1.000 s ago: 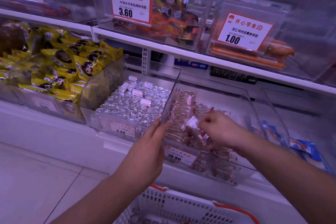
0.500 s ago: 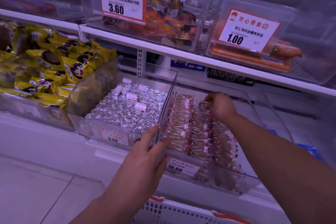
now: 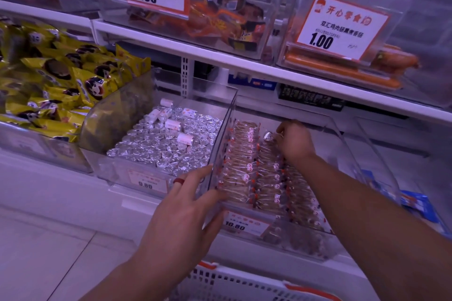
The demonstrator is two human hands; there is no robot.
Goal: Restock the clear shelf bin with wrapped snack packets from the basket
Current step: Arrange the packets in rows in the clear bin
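A clear shelf bin [image 3: 352, 149] with a 10.80 price tag holds rows of clear-wrapped brown snack packets [image 3: 242, 168]. My left hand [image 3: 188, 210] rests with straight fingers against the bin's left front corner, a red ring on one finger. My right hand [image 3: 293, 140] reaches deep into the bin and pinches a wrapped snack packet [image 3: 268, 136] at the back end of the middle row. The white basket [image 3: 234, 283] with orange handles shows at the bottom edge, its contents out of sight.
Left of the bin stands another clear bin of silver foil sweets [image 3: 166, 146], then yellow snack bags [image 3: 61, 80]. An upper shelf [image 3: 220, 56] carries bins tagged 3.60 and 1.00 close above. Blue packets [image 3: 415, 205] lie to the right.
My right hand moved from the front of the bin to its back with a packet. The left hand stays on the bin's corner. The view has drawn closer to the shelf.
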